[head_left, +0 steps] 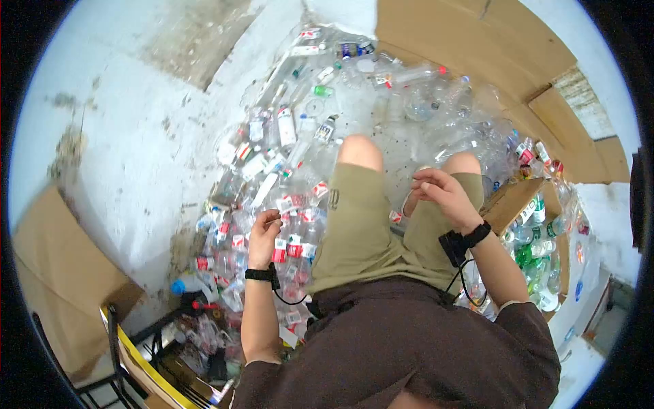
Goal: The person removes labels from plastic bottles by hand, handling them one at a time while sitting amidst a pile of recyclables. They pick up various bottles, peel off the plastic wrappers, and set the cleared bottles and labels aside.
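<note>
My left hand [264,238], its fingers loosely bent and apart, hangs over the heap of clear plastic bottles [293,221] to the left of my leg. I see nothing in it. Red-and-white labels show on many bottles beside and under that hand. My right hand [443,196] is in front of my right knee, thumb and fingers loosely spread, with no bottle in it. A pale edge of something [410,203] shows just below its fingertips, mostly hidden. Dark straps with small boxes and cables sit on both wrists.
Larger clear bottles [436,99] lie ahead by the cardboard sheet [477,34]. At right, a cardboard box [519,199] borders green and clear bottles [538,252]. A white wall [136,157] rises at left, above a dark metal frame [112,341] and more cardboard [65,279].
</note>
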### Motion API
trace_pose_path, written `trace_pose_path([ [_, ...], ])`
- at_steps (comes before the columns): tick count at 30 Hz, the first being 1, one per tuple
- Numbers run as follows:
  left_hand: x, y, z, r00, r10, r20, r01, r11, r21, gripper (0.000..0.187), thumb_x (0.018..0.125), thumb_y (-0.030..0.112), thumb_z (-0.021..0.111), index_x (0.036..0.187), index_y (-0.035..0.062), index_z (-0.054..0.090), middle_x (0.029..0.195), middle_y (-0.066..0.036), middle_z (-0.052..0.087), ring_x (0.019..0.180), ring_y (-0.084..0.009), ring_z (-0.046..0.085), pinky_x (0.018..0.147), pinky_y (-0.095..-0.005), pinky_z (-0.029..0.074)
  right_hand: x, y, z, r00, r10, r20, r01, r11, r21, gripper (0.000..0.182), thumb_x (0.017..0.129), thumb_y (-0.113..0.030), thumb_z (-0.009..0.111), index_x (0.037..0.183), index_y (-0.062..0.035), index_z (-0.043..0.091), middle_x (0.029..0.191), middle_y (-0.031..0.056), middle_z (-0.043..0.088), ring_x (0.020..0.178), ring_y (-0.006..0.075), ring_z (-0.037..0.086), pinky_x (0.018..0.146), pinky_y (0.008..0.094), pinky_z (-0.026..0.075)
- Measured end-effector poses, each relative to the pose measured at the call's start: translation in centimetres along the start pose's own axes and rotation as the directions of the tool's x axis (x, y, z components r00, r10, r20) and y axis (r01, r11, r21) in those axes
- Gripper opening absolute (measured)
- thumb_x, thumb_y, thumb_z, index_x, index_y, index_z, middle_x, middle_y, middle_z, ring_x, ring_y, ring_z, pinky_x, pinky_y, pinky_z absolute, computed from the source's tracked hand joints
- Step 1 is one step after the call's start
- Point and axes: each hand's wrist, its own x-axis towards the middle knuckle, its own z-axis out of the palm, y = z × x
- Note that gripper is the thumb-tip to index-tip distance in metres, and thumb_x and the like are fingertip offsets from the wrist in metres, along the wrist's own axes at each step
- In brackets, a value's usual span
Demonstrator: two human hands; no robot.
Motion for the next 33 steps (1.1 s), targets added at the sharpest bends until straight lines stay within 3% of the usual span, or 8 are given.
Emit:
trace_pose_path([
  [9, 16.7, 7.2, 6.9, 0.973, -0.004, 0.23, -0.032, 0.988, 0.151, 0.032, 0.084, 0.008, 0.056, 0.115, -0.0009, 0.053, 0.105, -0.01, 0.06, 0.09, -0.0161, 0.058, 0.077, -0.028, 0.047, 18.9, 0.8, -2.1, 0.954, 0.248, 0.166, -0.299, 0.8, 0.52, 0.023, 0.09, -0.017, 0.052, 0.109, -0.004, 0.055, 0.099, 0.0094, 0.062, 0.089, 0.0186, 0.06, 0.083, 0.0332, 0.048],
  [15, 33.6, 4.8, 14.6, 0.935, -0.139, 0.328, -0.004, 0.917, 0.399, 0.039, 0.084, 0.013, 0.057, 0.119, 0.0008, 0.049, 0.107, -0.011, 0.059, 0.092, -0.0162, 0.057, 0.079, -0.0267, 0.046, 27.4, 4.5, -3.8, 0.919, 0.39, 0.06, -0.299, 0.591, 0.749, 0.017, 0.088, -0.014, 0.051, 0.102, -0.0052, 0.054, 0.093, 0.0079, 0.062, 0.083, 0.0167, 0.059, 0.078, 0.0321, 0.048],
  [17, 39.5, 3.4, 17.4, 0.965, -0.15, 0.215, 0.046, 0.905, 0.422, 0.053, 0.078, 0.017, 0.063, 0.123, -0.0017, 0.044, 0.102, -0.02, 0.059, 0.092, -0.0275, 0.06, 0.082, -0.0345, 0.047, 28.5, 1.8, -3.4, 0.908, 0.398, 0.128, -0.327, 0.483, 0.813, 0.02, 0.088, -0.013, 0.05, 0.106, -0.0042, 0.051, 0.094, 0.0076, 0.061, 0.083, 0.0161, 0.058, 0.077, 0.032, 0.047],
  [21, 55.9, -2.2, 20.9, 0.954, 0.297, 0.037, -0.206, 0.562, 0.801, 0.075, 0.066, 0.024, 0.07, 0.128, 0.0007, 0.035, 0.125, -0.025, 0.045, 0.116, -0.0379, 0.046, 0.096, -0.0425, 0.039, 31.9, 1.4, -4.8, 0.879, 0.475, 0.041, -0.297, 0.479, 0.826, 0.023, 0.088, -0.012, 0.05, 0.109, -0.0039, 0.049, 0.097, 0.0078, 0.06, 0.083, 0.016, 0.057, 0.079, 0.0328, 0.047],
  [23, 60.7, -0.4, 22.5, 0.975, 0.171, -0.141, 0.05, 0.451, 0.891, 0.085, 0.062, 0.027, 0.074, 0.132, 0.0031, 0.031, 0.136, -0.02, 0.036, 0.122, -0.0356, 0.04, 0.099, -0.0442, 0.035, 32.0, 0.7, -5.2, 0.839, 0.54, 0.06, -0.33, 0.419, 0.846, 0.02, 0.087, -0.009, 0.05, 0.106, -0.0028, 0.052, 0.093, 0.0085, 0.061, 0.081, 0.0175, 0.057, 0.076, 0.0311, 0.046],
  [24, 62.8, -1.1, 22.4, 0.967, 0.213, -0.138, 0.014, 0.498, 0.867, 0.082, 0.062, 0.029, 0.074, 0.13, 0.0044, 0.034, 0.135, -0.017, 0.037, 0.122, -0.0352, 0.039, 0.1, -0.0471, 0.033, 32.0, 0.8, -5.5, 0.829, 0.555, 0.064, -0.336, 0.405, 0.85, 0.02, 0.087, -0.009, 0.05, 0.106, -0.0028, 0.052, 0.093, 0.0085, 0.061, 0.081, 0.0175, 0.057, 0.076, 0.0311, 0.046],
  [29, 63.9, -2.1, 24.6, 0.987, 0.146, -0.061, 0.003, 0.368, 0.93, 0.074, 0.061, 0.035, 0.075, 0.122, 0.008, 0.045, 0.134, -0.014, 0.039, 0.124, -0.0344, 0.035, 0.1, -0.0537, 0.027, 32.3, 1.1, -7.1, 0.788, 0.611, 0.076, -0.388, 0.397, 0.832, 0.024, 0.087, -0.011, 0.05, 0.11, -0.0028, 0.051, 0.096, 0.0083, 0.059, 0.081, 0.0158, 0.057, 0.079, 0.0327, 0.046],
  [33, 61.3, -3.0, 25.5, 0.952, 0.285, -0.113, 0.006, 0.353, 0.935, 0.066, 0.061, 0.034, 0.075, 0.115, 0.007, 0.049, 0.13, -0.014, 0.042, 0.122, -0.0339, 0.037, 0.096, -0.0551, 0.028, 31.8, 0.8, -7.3, 0.773, 0.629, 0.086, -0.407, 0.387, 0.827, 0.023, 0.087, -0.012, 0.05, 0.109, -0.003, 0.051, 0.095, 0.008, 0.059, 0.081, 0.0151, 0.056, 0.079, 0.0326, 0.046],
])
